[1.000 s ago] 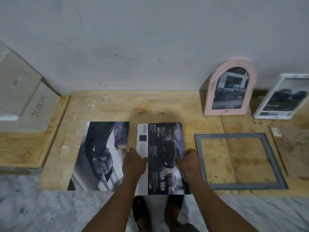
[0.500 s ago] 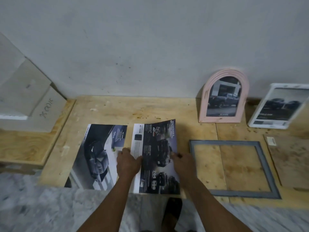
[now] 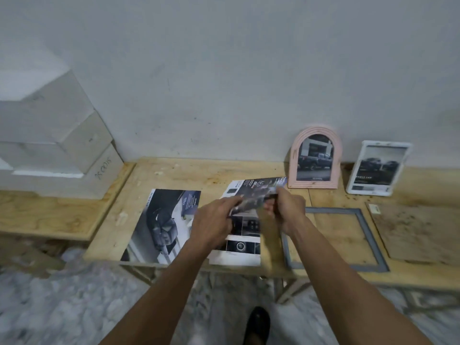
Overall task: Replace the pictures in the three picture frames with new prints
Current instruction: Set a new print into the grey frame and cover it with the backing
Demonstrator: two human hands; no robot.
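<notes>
- Left hand (image 3: pixel 215 224): raised above the plywood tabletop (image 3: pixel 174 175), fingers curled, pinching the left edge of a car brochure sheet (image 3: pixel 258 189).
- Right hand (image 3: pixel 286 210): level with the left, fingers curled over the right part of the same sheet, thumb toward the viewer.
- Car brochure sheet: lifted off the table between both hands, top edge tilted away toward the wall; motion-blurred, so the exact bend of the paper cannot be told.
- Second printed sheet (image 3: pixel 242 247): flat on the table beneath the hands, white margins, dark panels, a round detail near its lower edge; possibly the lower part of the held sheet, hard to tell.
- Large car print (image 3: pixel 161 225): flat on the table to the left of the hands, near edge at the table's front edge.
- Grey rectangular frame (image 3: pixel 363 220): flat on the table just right of the right forearm, bare wood visible through its opening.
- Brown backing board (image 3: pixel 418 232): flat on the table, right of the grey frame.
- Pink arched frame (image 3: pixel 296 155): upright, leaning on the wall (image 3: pixel 224 83), dark vehicle picture inside.
- White rectangular frame (image 3: pixel 356 170): leaning on the wall, right of the pink one, dark picture inside.
- White blocks (image 3: pixel 49 135): stacked at far left against the wall.
- Dark shoe (image 3: pixel 257 324): on the speckled floor below the table edge.
</notes>
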